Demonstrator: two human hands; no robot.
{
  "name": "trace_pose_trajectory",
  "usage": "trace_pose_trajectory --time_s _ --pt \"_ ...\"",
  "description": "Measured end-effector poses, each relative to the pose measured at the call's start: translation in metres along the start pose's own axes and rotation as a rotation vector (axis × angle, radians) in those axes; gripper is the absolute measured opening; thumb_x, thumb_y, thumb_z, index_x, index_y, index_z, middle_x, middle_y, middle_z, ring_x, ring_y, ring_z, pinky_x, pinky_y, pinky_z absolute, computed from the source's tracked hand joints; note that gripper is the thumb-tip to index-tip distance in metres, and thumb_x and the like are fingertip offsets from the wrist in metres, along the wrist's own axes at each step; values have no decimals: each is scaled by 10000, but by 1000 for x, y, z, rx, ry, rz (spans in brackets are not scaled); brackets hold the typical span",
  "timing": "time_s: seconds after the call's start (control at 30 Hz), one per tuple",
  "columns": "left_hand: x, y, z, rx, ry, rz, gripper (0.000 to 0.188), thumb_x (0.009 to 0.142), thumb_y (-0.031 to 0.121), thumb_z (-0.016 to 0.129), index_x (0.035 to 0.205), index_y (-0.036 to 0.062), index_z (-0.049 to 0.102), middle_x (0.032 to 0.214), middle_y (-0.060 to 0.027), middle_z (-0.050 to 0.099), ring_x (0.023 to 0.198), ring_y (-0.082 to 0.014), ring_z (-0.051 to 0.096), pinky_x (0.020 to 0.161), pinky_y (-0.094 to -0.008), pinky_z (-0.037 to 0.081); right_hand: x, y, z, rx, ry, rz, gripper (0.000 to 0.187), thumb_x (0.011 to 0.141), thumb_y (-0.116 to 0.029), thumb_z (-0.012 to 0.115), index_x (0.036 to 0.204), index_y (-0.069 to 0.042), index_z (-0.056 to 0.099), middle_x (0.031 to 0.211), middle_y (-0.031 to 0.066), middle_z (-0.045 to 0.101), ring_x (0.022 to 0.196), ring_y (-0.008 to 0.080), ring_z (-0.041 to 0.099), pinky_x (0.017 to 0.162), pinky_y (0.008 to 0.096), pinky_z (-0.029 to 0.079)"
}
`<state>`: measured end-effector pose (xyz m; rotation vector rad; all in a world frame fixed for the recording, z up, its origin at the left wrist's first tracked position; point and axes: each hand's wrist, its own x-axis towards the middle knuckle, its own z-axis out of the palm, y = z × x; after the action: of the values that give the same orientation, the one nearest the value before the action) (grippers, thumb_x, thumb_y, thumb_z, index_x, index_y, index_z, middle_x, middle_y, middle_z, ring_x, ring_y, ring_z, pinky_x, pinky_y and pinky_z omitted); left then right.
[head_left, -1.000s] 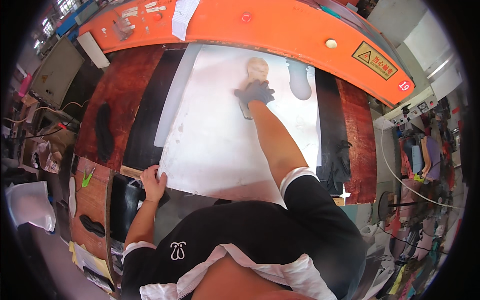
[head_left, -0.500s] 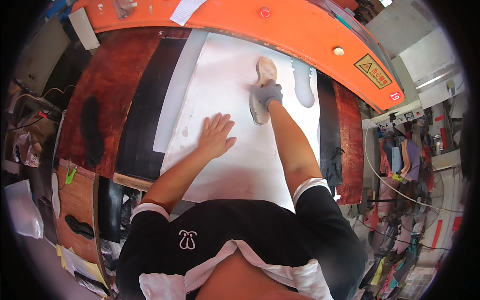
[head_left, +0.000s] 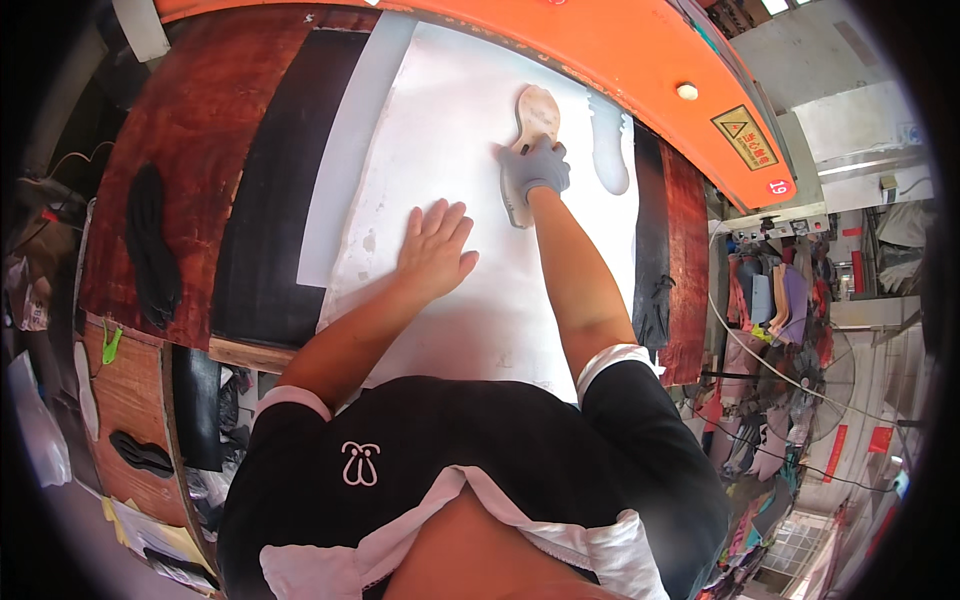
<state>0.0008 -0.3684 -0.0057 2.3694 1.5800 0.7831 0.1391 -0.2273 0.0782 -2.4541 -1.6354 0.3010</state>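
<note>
My left hand [head_left: 436,250] lies flat on a white sheet [head_left: 420,130], bare, its fingers slightly spread. Farther forward and to the right, my right hand [head_left: 540,168] wears a grey glove. Its fingers grip a shoe-sole-shaped cutting die [head_left: 540,112] around the middle. The pale, tan-topped die rests on the sheet, its far and near ends showing past the glove. Just right of it is a grey sole-shaped cutout [head_left: 609,150] with a jagged edge. What lies under my right palm is hidden.
An orange machine beam [head_left: 600,45] crosses beyond the sheet. To the left are a black sheet [head_left: 285,170] and a red-brown board [head_left: 200,130] with a dark, sole-shaped bundle [head_left: 153,245]. Black gloves [head_left: 655,312] lie at right. Hanging pieces [head_left: 775,300] fill the right side.
The whole view has shifted a little, so the sheet and beam sit higher. Both hands and the die keep about the same places on the sheet.
</note>
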Motion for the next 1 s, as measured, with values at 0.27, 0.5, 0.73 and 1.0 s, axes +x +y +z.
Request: trace_pose_trajectory --time_s 0.27,0.5,0.73,1.0 --pt "1 -4 -1 -58 29 19 428 777 260 628 1142 55 540 1298 -105 455 1278 -297 329 1030 -518 230 16 57 -8 511 -131 -197 760 770 -491 607 1304 12 406 1362 194 353 1220 326 425 992 374 379" --pt "-62 -41 -46 -108 -97 69 425 765 206 624 1155 70 524 1301 -129 447 1281 -313 328 1028 -548 202 -69 263 -1 471 303 -342 458 777 -356 673 1070 -19 574 1047 157 574 1006 320 536 864 392 430" --pt "-177 -84 -90 -50 94 -19 465 725 225 654 1128 23 542 1228 -193 472 1146 -324 443 932 -485 336 -203 382 11 176 446 -12 409 823 -336 599 1019 23 584 1038 197 584 975 375 534 867 434 424" --pt "-181 -103 -82 19 128 -67 461 670 243 704 1061 36 571 784 -129 560 723 -335 532 671 -450 408 -184 361 35 89 688 -91 293 784 -258 605 876 19 617 942 201 621 984 355 542 907 441 415"
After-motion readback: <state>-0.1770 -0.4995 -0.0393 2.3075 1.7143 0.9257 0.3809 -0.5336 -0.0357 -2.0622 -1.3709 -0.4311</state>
